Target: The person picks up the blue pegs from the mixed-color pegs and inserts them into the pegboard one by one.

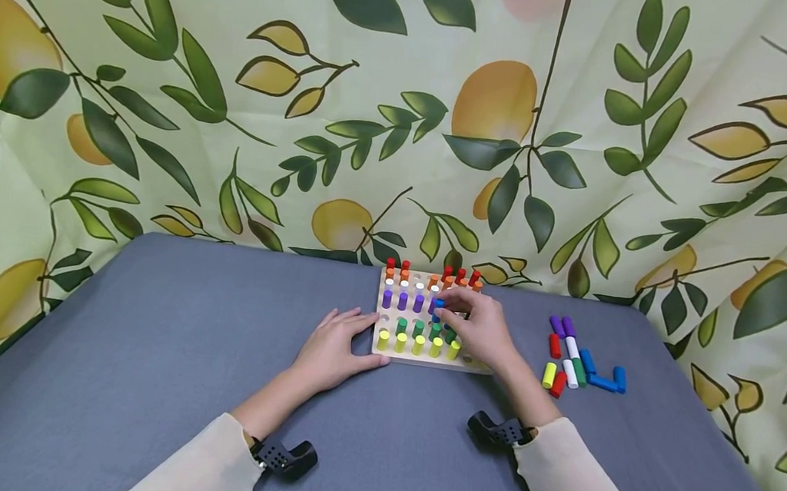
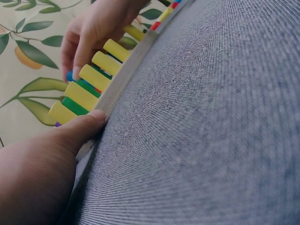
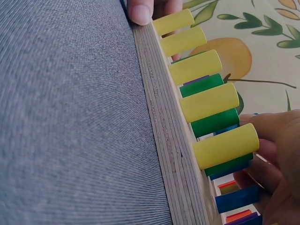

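A person's right hand (image 1: 480, 325) is reaching over a wooden pegboard (image 1: 419, 361), its thumb and fingers pinching a blue peg (image 1: 439, 304); whether the peg's lower end is sitting in a hole cannot be told. The left hand (image 1: 338, 354) is steadying the board, its fingers spreading loosely against the left side and its thumb pressing on the near edge by the corner.

The pegboard is lying close to the back edge of the grey worktop (image 1: 183, 360), a little right of that edge's middle. Five yellow pegs (image 1: 418, 345) are standing in the nearest row, with green pegs (image 1: 418, 329) just behind them. Farther back, purple pegs (image 1: 402, 302), white, orange and red pegs (image 1: 460, 276) are standing in rows.

Loose pegs (image 1: 569, 373) in purple, red, white, green, yellow and blue are lying in a cluster toward the worktop's back right corner, apart from the board. Behind the back edge, a fruit-and-leaf patterned cloth (image 1: 396, 38) is hanging.
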`<state>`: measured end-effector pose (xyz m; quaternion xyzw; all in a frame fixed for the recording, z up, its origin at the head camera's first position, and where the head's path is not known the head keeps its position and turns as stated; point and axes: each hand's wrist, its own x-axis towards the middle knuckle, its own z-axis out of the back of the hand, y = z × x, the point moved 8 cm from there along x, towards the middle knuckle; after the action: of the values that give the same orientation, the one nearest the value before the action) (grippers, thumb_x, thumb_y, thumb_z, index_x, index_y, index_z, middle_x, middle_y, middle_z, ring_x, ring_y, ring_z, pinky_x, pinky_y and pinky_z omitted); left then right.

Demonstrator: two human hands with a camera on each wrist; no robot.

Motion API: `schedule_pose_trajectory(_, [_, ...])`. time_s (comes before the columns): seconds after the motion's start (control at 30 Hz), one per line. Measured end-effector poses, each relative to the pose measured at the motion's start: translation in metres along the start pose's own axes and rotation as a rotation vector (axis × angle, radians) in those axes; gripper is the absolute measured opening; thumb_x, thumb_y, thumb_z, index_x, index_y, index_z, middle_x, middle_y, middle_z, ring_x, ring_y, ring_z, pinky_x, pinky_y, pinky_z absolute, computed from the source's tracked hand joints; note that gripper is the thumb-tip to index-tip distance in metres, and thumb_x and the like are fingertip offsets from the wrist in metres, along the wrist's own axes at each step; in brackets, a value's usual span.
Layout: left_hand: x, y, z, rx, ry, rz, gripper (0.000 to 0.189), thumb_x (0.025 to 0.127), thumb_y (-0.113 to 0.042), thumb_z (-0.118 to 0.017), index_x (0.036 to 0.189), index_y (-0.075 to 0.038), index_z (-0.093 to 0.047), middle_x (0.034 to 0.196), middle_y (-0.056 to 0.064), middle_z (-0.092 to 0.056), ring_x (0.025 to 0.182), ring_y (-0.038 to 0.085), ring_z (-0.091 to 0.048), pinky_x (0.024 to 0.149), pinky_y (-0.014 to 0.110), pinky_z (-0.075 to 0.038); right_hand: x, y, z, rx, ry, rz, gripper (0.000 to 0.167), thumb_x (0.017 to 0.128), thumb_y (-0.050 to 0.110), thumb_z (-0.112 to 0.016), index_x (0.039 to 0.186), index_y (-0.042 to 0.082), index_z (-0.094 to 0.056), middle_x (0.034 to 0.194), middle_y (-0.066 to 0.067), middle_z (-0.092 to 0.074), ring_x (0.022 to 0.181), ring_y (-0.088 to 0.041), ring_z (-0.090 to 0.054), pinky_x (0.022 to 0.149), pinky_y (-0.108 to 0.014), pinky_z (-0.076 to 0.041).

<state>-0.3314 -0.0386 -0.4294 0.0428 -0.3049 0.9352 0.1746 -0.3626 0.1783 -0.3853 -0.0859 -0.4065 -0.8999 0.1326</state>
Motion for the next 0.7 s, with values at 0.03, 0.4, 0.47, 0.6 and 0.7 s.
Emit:
schedule_pose_trajectory(0.03, [0.0001, -0.0001, 0.0002, 0.0, -0.001, 0.0, 0.075, 0.082, -0.052, -0.08, 0.145, -0.017, -0.058, 0.145, 0.006, -0.061, 0.147, 0.027, -0.045, 0.129, 0.053, -0.02, 0.0001, -0.0001, -0.0005, -0.003, 0.006, -0.001, 0.02, 0.093, 0.014, -0.073, 0.112, 0.009, -0.073, 0.103, -0.007, -0.078, 0.095, -0.021, -0.074, 0.083, -0.038, -0.06])
schedule_pose_trajectory(0.4, [0.0005, -0.0008, 0.0001, 0.006, -0.005, -0.004, 0.075, 0.082, -0.052, -0.08, 0.145, -0.017, -0.058, 0.145, 0.006, -0.062, 0.147, 0.027, -0.045, 0.129, 0.053, -0.021, 0.0002, -0.0007, -0.0046, -0.044, 0.06, 0.033, 0.019, 0.091, 0.012, -0.075, 0.109, 0.007, -0.073, 0.101, -0.008, -0.078, 0.094, -0.022, -0.074, 0.085, -0.042, -0.061])
schedule_pose_trajectory(0.47, [0.0004, -0.0008, 0.0001, 0.008, -0.004, -0.004, 0.075, 0.082, -0.052, -0.08, 0.145, -0.017, -0.058, 0.145, 0.006, -0.062, 0.147, 0.027, -0.045, 0.129, 0.053, -0.021, 0.0003, -0.0005, -0.0051, -0.048, 0.067, 0.041, 0.019, 0.091, 0.011, -0.075, 0.109, 0.006, -0.073, 0.101, -0.009, -0.078, 0.094, -0.023, -0.075, 0.086, -0.043, -0.061])
schedule_pose_trajectory(0.6, [0.0006, -0.0007, -0.0001, 0.007, -0.002, -0.004, 0.075, 0.082, -0.051, -0.08, 0.145, -0.017, -0.058, 0.145, 0.006, -0.062, 0.147, 0.027, -0.045, 0.129, 0.054, -0.02, 0.0009, -0.0005, -0.0052, -0.059, 0.073, 0.053, 0.019, 0.091, 0.01, -0.075, 0.109, 0.005, -0.074, 0.1, -0.009, -0.078, 0.095, -0.024, -0.075, 0.087, -0.045, -0.061])
schedule_pose_trajectory(0.7, [0.0008, -0.0008, 0.0002, 0.007, -0.002, -0.003, 0.075, 0.082, -0.052, -0.08, 0.144, -0.016, -0.058, 0.145, 0.006, -0.062, 0.147, 0.027, -0.045, 0.129, 0.054, -0.021, 0.0012, -0.0006, -0.0055, -0.059, 0.076, 0.052, 0.019, 0.091, 0.01, -0.075, 0.109, 0.005, -0.074, 0.1, -0.009, -0.078, 0.094, -0.024, -0.075, 0.087, -0.045, -0.061])
